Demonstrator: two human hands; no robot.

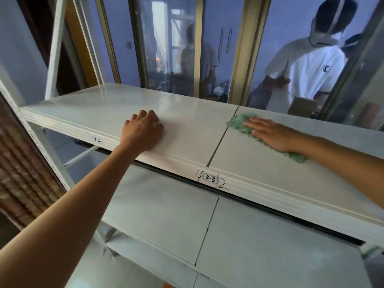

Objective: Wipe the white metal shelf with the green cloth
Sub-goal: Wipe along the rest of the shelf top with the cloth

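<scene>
Green cloth (241, 123) under flat right hand (270, 133) (fingers straight, grip wide); left hand (143, 129) curled, holding nothing, on shelf (187, 129).

Left arm: bare from the lower edge of the picture up to the wrist, no sleeve in view.
Left hand (143, 129): bare, no glove, no ring or watch to see; the knuckles show clearly.
Right arm: bare also, no sleeve visible up to the right edge of the picture.
Right hand (268, 132): bare, no glove; the wrist seems without a band, but the picture is a little soft there.
</scene>
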